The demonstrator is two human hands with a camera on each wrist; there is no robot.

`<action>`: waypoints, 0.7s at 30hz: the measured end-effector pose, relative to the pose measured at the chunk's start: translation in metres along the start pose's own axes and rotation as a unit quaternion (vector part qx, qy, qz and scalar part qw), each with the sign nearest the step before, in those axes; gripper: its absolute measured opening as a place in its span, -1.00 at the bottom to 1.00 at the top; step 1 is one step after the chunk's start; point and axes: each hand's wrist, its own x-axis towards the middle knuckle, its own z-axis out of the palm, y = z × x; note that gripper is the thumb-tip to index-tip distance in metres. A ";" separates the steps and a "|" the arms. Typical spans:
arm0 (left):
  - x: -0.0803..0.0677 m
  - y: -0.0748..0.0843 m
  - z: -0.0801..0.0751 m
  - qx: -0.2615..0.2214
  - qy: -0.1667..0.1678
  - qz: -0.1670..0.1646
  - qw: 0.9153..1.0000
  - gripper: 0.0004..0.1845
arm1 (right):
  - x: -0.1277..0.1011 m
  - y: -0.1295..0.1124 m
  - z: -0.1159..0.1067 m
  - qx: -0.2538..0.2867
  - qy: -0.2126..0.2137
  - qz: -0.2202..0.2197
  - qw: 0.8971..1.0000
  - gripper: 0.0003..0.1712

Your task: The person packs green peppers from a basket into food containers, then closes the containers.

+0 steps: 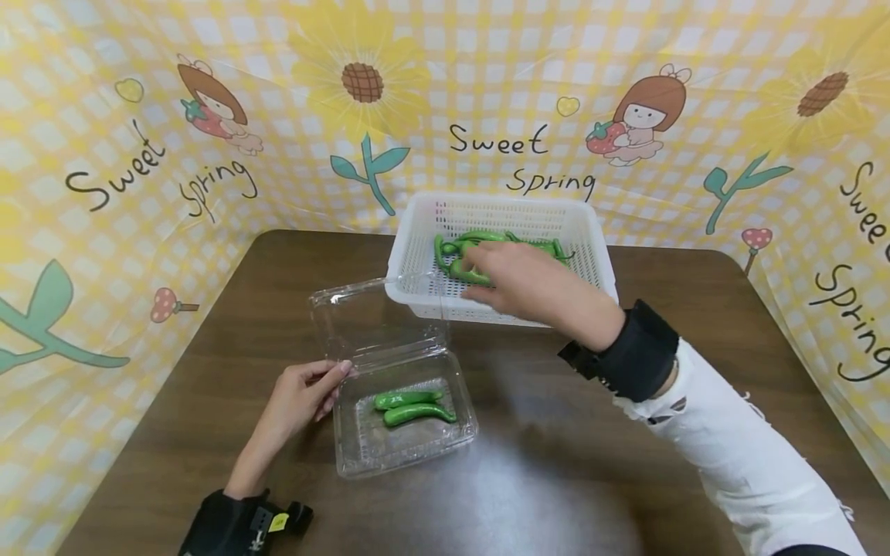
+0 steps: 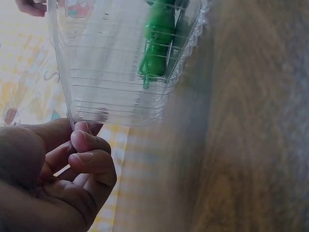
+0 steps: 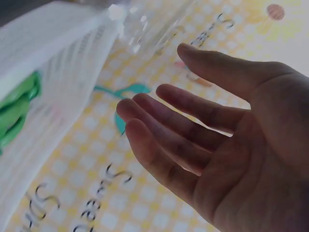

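A clear plastic clamshell box (image 1: 361, 448) lies on the brown table with its lid (image 1: 375, 316) standing open. Two green peppers (image 1: 413, 408) lie inside it. My left hand (image 1: 337, 374) pinches the box's left rim; the left wrist view shows the curled fingers (image 2: 89, 159) on that rim with the peppers (image 2: 157, 43) beyond. Behind the box stands a white perforated basket (image 1: 584, 232) holding several green peppers (image 1: 487, 236). My right hand (image 1: 480, 272) reaches into the basket just over them. In the right wrist view that hand (image 3: 159, 101) has straight, spread fingers and holds nothing, beside the basket wall (image 3: 58, 63).
The brown table (image 1: 556, 463) has rounded corners and is walled on three sides by a yellow checked "Sweet Spring" cloth (image 1: 501, 139). The basket sits at the table's back centre, touching the open lid's corner.
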 end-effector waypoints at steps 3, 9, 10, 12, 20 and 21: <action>-0.001 0.001 0.000 0.009 0.001 -0.010 1.000 -0.60 | -0.001 0.015 -0.004 0.002 -0.003 0.023 1.000 -0.63; -0.004 -0.001 0.001 0.002 0.000 -0.020 1.000 -0.60 | 0.002 0.048 -0.003 0.013 -0.041 0.059 0.997 -0.63; -0.004 0.000 0.001 -0.003 0.000 -0.020 1.000 -0.60 | 0.003 0.053 -0.003 0.016 -0.047 0.065 0.997 -0.62; -0.003 0.000 0.001 -0.008 0.000 -0.019 1.000 -0.60 | 0.004 0.063 -0.003 0.021 -0.057 0.079 0.995 -0.62; -0.001 0.001 0.002 0.009 0.006 -0.021 1.000 -0.58 | 0.019 0.095 -0.002 0.022 -0.107 0.110 0.988 -0.55; 0.000 0.001 0.003 0.011 0.007 -0.021 1.000 -0.58 | 0.021 0.099 -0.002 0.019 -0.110 0.112 0.987 -0.55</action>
